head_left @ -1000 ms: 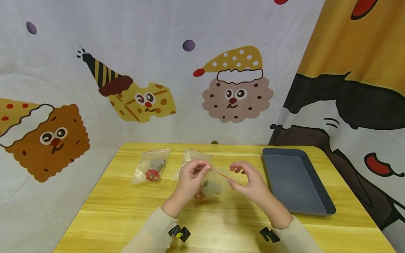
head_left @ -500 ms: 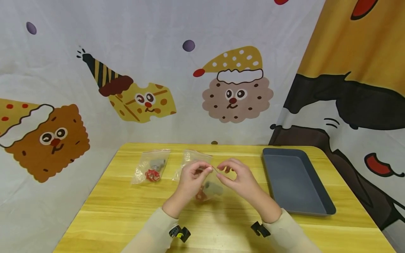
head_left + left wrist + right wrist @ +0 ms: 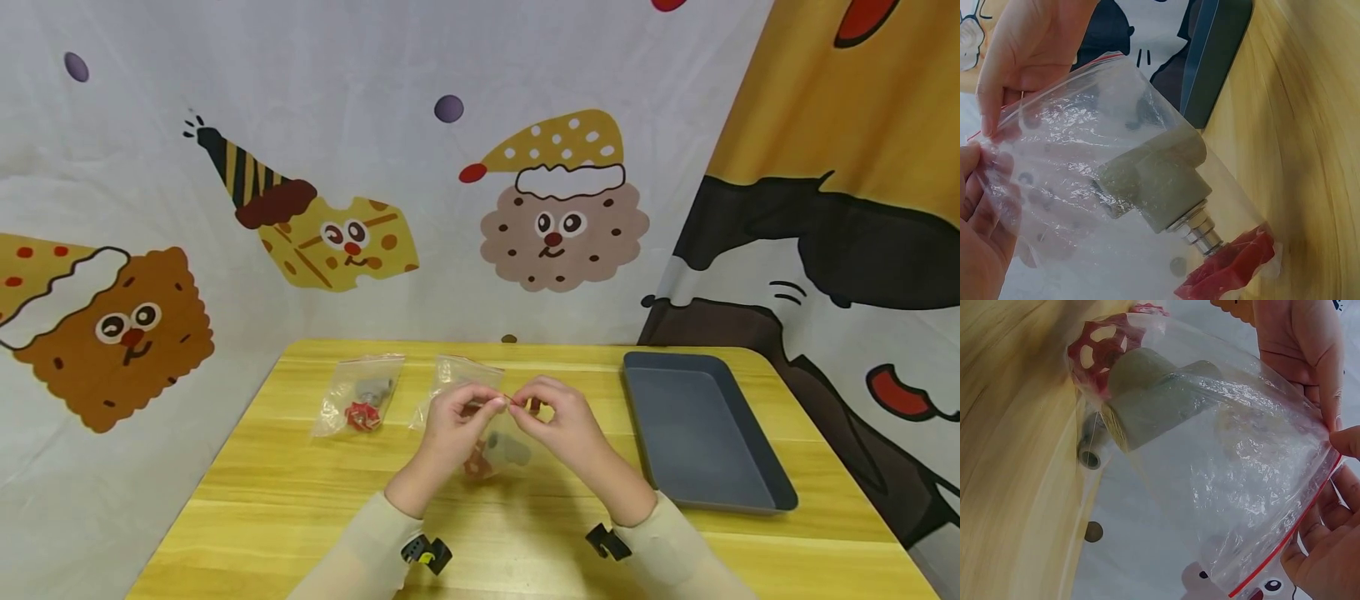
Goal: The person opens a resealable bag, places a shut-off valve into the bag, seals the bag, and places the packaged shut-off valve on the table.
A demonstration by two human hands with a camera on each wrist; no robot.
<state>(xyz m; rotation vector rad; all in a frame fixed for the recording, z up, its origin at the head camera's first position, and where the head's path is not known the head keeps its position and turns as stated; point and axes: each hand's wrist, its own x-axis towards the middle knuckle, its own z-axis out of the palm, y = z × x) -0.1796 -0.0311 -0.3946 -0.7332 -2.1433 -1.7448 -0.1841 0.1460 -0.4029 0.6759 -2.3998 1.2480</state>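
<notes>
Held up by its top edge is a clear zip-lock bag [image 3: 1054,156] with a red seal strip [image 3: 1289,540]. Inside it sits a grey plastic pipe valve [image 3: 1163,178] with a metal stem and a red handwheel [image 3: 1229,265], handwheel end lowest. My left hand [image 3: 452,422] pinches the seal edge between thumb and fingers. Close beside it, my right hand [image 3: 564,419] pinches the same edge, thumb and fingertips almost meeting the left ones. In the right wrist view the bag's film is wrinkled near the fingers.
On the wooden table [image 3: 300,492], another zip-lock bag [image 3: 330,400] with a grey and red valve lies at the back left. A further bag [image 3: 450,371] lies behind my hands, partly covered. A dark grey tray [image 3: 705,433] stands at the right. Cartoon-printed cloth hangs behind.
My right hand has moved left along the bag's seal edge, from well apart to right beside my left hand. My left hand and the bag have barely moved.
</notes>
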